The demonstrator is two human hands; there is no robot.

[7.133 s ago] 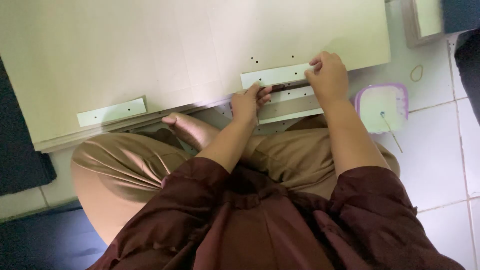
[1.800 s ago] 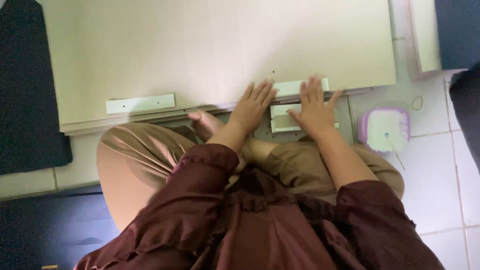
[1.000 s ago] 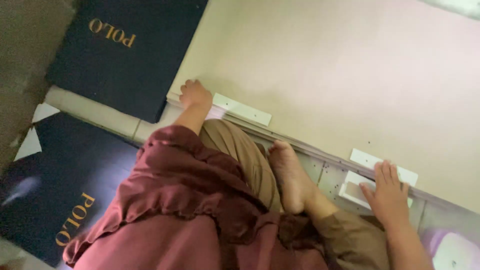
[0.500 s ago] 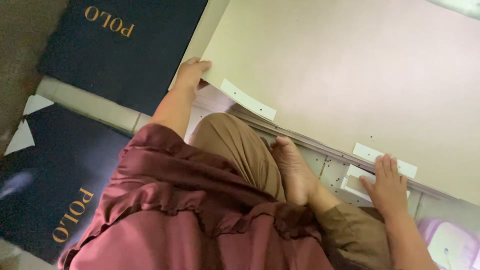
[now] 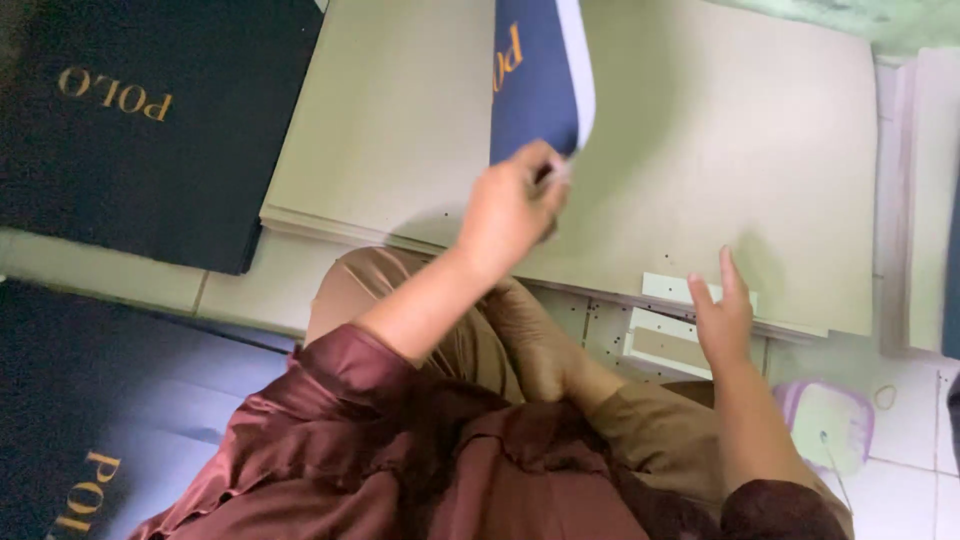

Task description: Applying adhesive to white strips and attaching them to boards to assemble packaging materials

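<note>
My left hand (image 5: 515, 200) is raised above a large pale beige board (image 5: 700, 150) and grips the lower edge of a dark blue panel (image 5: 535, 70) with gold lettering, held upright on its edge. My right hand (image 5: 722, 318) rests with fingers spread at the board's near edge, touching small white slotted pieces (image 5: 665, 335) that lie there. I sit on the floor in tan trousers and a maroon top, one bare foot (image 5: 540, 335) tucked under me beside the board.
Two dark blue panels lie on the tiled floor at the left, one (image 5: 130, 120) beside the board and one (image 5: 100, 400) nearer me. A small white and lilac container (image 5: 828, 425) sits at the lower right. More pale boards (image 5: 915, 200) lie at the right edge.
My left hand has left the board's left corner and lifted a dark blue panel up over the board. The right hand stays by the white pieces. The view has swung right.
</note>
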